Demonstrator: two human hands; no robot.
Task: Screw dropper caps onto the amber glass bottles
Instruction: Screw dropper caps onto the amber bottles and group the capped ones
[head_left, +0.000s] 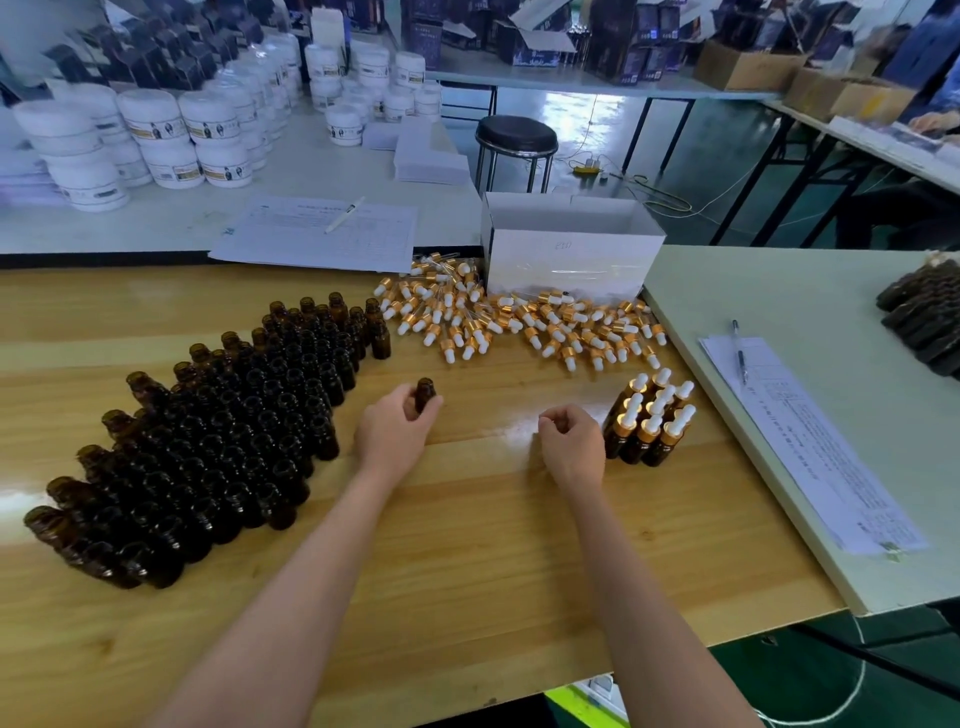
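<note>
My left hand (395, 428) grips one open amber glass bottle (425, 392) upright over the wooden table (467, 545). Left of it stands a large block of open amber bottles (218, 431) in diagonal rows. My right hand (571, 441) hovers with its fingers curled and nothing in them, just left of a small cluster of capped bottles (652, 421) with gold collars and white bulbs. A loose heap of dropper caps (519, 319) lies at the back of the table, beyond both hands.
A white open box (569, 254) stands behind the cap heap. Paper sheets with pens lie at the back (317, 234) and on the pale side table (810, 441) to the right. White jars (156, 140) crowd the far left table. A black stool (516, 140) stands beyond.
</note>
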